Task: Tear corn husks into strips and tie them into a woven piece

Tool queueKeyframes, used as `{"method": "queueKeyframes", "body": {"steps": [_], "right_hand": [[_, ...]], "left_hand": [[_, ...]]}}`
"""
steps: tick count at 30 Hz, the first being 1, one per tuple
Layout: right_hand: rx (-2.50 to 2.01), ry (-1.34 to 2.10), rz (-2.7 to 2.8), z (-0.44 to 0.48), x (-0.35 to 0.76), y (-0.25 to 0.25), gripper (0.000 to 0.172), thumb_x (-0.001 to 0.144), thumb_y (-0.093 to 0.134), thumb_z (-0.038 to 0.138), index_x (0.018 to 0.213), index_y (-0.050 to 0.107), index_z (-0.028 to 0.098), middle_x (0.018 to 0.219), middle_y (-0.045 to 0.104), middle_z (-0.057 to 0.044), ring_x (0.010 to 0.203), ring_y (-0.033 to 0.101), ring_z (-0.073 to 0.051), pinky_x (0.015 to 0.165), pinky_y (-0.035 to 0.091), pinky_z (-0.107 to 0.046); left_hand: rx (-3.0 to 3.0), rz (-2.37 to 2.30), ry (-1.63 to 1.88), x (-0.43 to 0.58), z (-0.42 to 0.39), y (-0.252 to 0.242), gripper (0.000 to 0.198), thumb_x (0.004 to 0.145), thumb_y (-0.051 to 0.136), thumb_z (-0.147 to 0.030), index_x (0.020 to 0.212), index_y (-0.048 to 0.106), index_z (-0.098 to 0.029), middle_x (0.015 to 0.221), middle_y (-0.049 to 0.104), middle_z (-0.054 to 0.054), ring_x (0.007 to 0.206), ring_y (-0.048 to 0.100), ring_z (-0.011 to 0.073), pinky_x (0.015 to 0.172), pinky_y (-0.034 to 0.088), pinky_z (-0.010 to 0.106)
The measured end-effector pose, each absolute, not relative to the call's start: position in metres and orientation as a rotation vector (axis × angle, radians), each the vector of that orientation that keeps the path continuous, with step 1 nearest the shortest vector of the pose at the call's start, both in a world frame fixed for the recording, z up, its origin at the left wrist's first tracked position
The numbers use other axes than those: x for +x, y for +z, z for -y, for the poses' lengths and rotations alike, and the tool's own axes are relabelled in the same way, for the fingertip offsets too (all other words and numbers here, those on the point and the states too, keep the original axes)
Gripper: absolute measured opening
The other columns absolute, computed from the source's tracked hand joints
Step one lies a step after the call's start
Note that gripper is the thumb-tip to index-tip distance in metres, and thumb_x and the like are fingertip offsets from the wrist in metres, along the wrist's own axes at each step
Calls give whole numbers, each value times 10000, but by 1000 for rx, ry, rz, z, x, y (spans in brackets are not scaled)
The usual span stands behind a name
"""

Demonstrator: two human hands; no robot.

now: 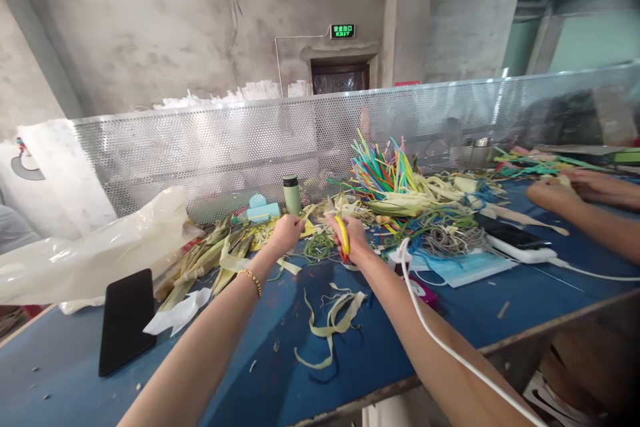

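Note:
My right hand (353, 240) is closed around scissors (342, 235) with yellow and red handles, held over the middle of the table. To its left, my left hand (289, 232) is closed with the fingertips pinched together, wearing a gold bead bracelet at the wrist. Whatever sits between those fingers is too small to make out. Between and just beyond the hands lie a tangle of green string (320, 248) and dried husk pieces (350, 205). Several loose pale husk strips (336, 323) lie on the blue table (280, 380) nearer to me.
Left are a black phone (127, 320), white tissue (180, 312) and plastic sheeting (100, 257). A green bottle (292, 196) stands behind. Right are colourful stems (383, 163), cords (453, 238), a blue mask (463, 268) and a white cable (425, 323). Another person's hands (560, 195) work at far right.

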State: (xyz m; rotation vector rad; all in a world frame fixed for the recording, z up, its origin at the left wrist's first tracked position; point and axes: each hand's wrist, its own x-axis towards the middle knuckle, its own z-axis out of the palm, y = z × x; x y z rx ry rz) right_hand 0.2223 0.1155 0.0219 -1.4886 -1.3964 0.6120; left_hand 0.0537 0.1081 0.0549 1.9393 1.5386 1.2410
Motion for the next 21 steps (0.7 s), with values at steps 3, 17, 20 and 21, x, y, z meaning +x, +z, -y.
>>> {"method": "queueKeyframes", "body": {"steps": [3,17,20,21], "right_hand": [[-1580,524,1446,-117,227,19,466,889,470,548,964,638,121,684,671,-101,534,618,-172,475,452,-250],[-1823,-10,2237,-84,239,21,232,765,628,157,982,704,188,1043,695,-137,1053,621,-286,861,442,-367],[-1775,-156,2212,-74,234,29,200,839,580,183,990,710,166,1091,669,-163,1109,574,-297,911,401,-395],[-1642,-228,2179,-69,227,32,209,879,544,213,996,709,160,1074,671,-160,1084,578,-284,901,398,-380]], "left_hand": [[1830,-1444,1205,58,-109,49,310,816,499,-263,527,562,-167,370,395,-41,397,391,114,484,288,244],[1331,-1073,1351,8,-19,35,296,728,677,-404,749,700,-109,564,560,0,465,449,73,461,305,206],[1394,-1268,1529,10,-20,31,273,737,650,-380,721,707,-113,433,412,-57,419,323,61,437,226,208],[1426,-1302,1577,11,-20,30,274,753,633,-382,720,703,-118,415,388,-64,412,304,63,434,214,211]]}}
